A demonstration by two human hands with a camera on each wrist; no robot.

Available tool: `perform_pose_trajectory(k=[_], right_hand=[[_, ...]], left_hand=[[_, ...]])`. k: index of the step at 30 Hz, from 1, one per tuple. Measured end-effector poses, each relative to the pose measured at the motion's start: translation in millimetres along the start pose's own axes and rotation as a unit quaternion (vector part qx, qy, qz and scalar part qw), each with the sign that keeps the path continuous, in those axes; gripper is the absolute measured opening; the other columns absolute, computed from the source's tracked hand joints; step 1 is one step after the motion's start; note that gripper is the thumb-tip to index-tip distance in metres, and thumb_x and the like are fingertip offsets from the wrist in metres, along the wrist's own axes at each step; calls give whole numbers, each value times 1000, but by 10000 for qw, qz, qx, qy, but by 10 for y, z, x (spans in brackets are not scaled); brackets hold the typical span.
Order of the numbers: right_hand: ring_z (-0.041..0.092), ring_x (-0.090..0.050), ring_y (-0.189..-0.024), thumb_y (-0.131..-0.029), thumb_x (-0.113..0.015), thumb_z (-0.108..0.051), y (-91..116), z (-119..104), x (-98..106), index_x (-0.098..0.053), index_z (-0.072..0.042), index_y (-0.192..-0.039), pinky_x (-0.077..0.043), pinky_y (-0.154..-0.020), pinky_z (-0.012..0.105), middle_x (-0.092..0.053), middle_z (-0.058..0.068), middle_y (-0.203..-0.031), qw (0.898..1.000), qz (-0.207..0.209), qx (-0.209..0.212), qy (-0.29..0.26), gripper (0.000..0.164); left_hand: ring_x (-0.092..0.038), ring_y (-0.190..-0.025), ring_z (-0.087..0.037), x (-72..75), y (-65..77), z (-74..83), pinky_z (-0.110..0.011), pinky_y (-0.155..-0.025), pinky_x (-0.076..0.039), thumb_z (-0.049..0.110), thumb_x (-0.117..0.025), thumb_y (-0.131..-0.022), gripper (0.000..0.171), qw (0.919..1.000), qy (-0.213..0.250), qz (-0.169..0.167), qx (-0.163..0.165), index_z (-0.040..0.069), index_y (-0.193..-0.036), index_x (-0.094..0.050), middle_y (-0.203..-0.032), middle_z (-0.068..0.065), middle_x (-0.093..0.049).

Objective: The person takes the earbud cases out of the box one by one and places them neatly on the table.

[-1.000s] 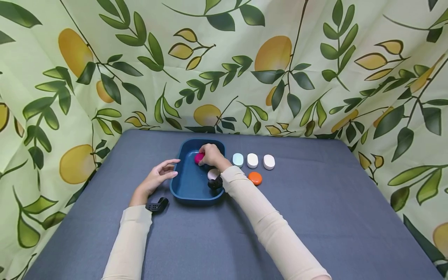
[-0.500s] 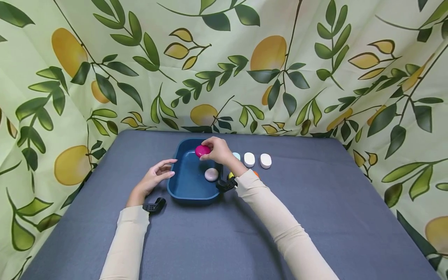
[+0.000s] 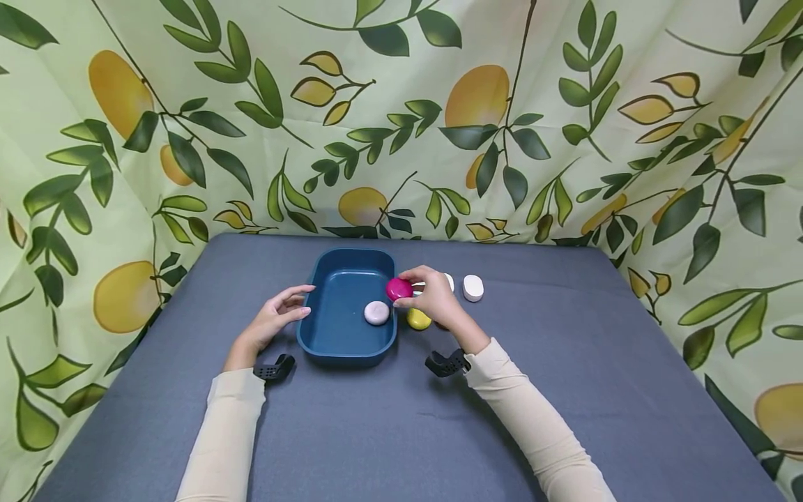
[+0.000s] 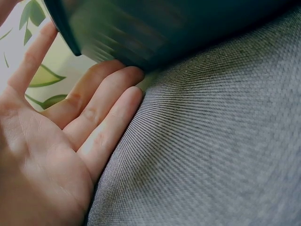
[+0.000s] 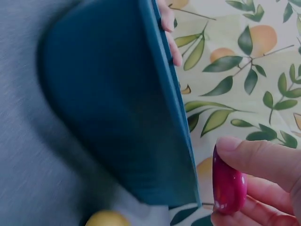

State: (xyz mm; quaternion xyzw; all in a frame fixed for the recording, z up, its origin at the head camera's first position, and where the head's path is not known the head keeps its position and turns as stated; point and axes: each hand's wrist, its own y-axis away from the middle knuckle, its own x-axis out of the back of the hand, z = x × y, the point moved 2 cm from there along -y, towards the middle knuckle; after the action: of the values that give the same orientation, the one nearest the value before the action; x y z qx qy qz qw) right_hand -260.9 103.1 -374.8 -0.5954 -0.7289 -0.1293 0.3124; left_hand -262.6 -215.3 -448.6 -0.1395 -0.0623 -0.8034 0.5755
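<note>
In the head view, my right hand pinches a glossy magenta rounded disc at the right rim of a blue bin. The right wrist view shows this magenta disc on edge, gripped between thumb and fingers, outside the bin wall. A pale lilac disc lies inside the bin, near its right side. My left hand is at the bin's left side with relaxed fingers. In the left wrist view, the straight fingers reach to the bin's wall, low over the cloth.
A yellow disc lies on the grey tabletop just right of the bin. A white rounded block stands farther right, and my right hand partly covers other pieces. A leaf-patterned curtain rises behind the table.
My right hand has lifted the magenta disc from inside the bin and carried it right, to the right rim. The lilac disc and left hand stay in place; the yellow disc is uncovered.
</note>
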Motion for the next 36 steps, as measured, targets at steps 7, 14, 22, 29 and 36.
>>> perform_pose_trajectory(k=[7, 14, 22, 29, 36], right_hand=[[37, -67, -102, -70, -83, -5, 199, 180, 171, -66, 6, -112, -54, -90, 44, -64, 24, -114, 9993, 195, -306, 102, 47], [40, -69, -98, -69, -84, -4, 362, 432, 347, -66, 8, -109, -55, -87, 44, -65, 27, -111, 9965, 552, -546, 297, 46], [42, -69, -100, -70, -83, -5, 530, 700, 573, -65, 9, -112, -55, -87, 45, -66, 30, -113, 9915, 788, -847, 589, 47], [39, -69, -98, -67, -85, -7, 633, 937, 671, -66, 8, -110, -55, -85, 44, -67, 30, -110, 9874, 704, -1072, 926, 50], [36, -69, -93, -64, -87, -8, 654, 1074, 693, -68, 7, -107, -54, -80, 38, -70, 27, -104, 9839, 673, -1122, 1214, 50]], left_hand=[[-52, -107, -1, -6, 9, 3, -21, -88, -44, 28, -61, -93, 47, 10000, -22, 43, 9, 20, -139, -50, -134, -9, -51], [-52, -106, 5, 0, -18, -14, -20, -91, -43, 22, -58, -96, 51, 9994, -103, 54, 330, 9, -143, -43, -142, -19, -44], [-52, -106, 4, -11, -13, 3, -25, -93, -43, 24, -59, -95, 53, 9994, -69, 24, 348, 10, -143, -42, -144, -19, -44], [-51, -106, 4, -1, -15, -11, -26, -95, -44, 23, -59, -95, 53, 9993, -114, 36, 346, 9, -143, -42, -145, -19, -43], [-50, -108, 2, -4, -24, -21, -43, -103, -41, 24, -58, -95, 53, 9992, -145, 22, 361, 9, -143, -41, -145, -19, -42]])
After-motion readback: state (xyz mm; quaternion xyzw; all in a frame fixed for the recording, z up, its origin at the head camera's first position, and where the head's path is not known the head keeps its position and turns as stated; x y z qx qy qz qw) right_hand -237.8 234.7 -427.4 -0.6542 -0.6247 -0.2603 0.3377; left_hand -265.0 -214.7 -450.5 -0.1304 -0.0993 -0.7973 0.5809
